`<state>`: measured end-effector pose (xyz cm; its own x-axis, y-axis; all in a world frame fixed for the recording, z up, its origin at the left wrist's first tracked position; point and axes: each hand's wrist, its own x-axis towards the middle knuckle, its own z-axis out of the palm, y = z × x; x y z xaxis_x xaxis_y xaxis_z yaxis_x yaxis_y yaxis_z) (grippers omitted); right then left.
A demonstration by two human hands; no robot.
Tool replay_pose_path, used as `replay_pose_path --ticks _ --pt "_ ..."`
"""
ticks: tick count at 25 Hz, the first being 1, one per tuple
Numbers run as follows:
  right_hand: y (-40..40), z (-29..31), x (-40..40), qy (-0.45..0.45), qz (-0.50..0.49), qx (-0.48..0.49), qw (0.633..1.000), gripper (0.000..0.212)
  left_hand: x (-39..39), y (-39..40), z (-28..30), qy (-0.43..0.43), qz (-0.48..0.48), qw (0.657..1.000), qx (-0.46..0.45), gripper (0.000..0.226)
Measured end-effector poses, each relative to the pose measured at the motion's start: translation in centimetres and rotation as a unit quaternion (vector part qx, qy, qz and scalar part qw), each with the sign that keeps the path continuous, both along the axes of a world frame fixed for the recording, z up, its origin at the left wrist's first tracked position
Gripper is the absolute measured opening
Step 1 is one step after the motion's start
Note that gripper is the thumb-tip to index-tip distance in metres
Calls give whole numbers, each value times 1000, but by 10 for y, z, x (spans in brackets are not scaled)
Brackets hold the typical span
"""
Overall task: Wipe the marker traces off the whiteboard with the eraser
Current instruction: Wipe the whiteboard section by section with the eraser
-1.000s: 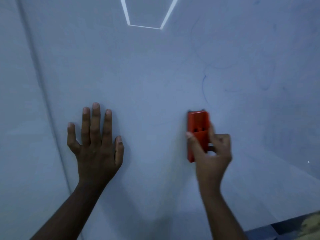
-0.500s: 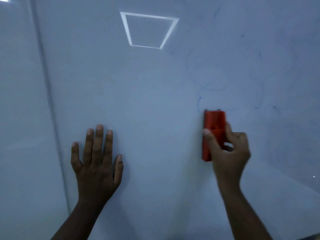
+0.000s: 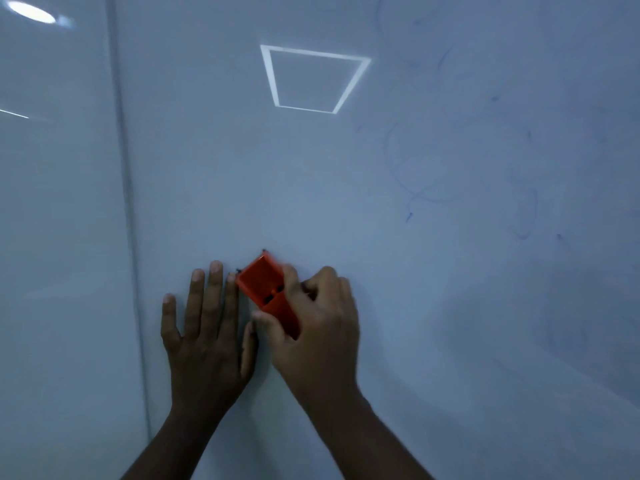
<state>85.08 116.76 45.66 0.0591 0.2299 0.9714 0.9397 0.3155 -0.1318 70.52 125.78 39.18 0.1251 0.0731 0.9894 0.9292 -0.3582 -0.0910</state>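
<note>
Head: eraser (image 3: 268, 294) long axis tilted, top leaning upper-left

My head view is dim with a cool blue-grey cast. The glossy whiteboard (image 3: 346, 202) throws back a square ceiling-light reflection (image 3: 313, 79) up centre and an oval glare spot (image 3: 31, 12) at top left. Soft shadow pools beneath both hands and across the lower right. The eraser (image 3: 268, 292) and right hand (image 3: 318, 327) look slightly motion-smeared. The panel seam (image 3: 126, 202) bows from wide-angle distortion.
</note>
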Motion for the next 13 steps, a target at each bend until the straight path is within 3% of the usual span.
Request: replay_pose_path --ticks 2,5,8,11,13 --pt "0 3 -11 -28 -18 -2 999 60 -4 -1 1 9 1 1000 -1 71" --pt "-3 18 12 1 -5 10 1000 62 -3 -10 5 -9 -19 1000 5 68" --pt "-4 45 68 138 12 50 989 66 -7 -19 39 -39 -50 997 32 67" --pt "-10 68 137 296 45 130 945 73 -18 -11 100 -35 -43 997 49 72" --pt "-16 77 164 347 40 142 926 65 -19 -3 124 -24 -22 998 45 72"
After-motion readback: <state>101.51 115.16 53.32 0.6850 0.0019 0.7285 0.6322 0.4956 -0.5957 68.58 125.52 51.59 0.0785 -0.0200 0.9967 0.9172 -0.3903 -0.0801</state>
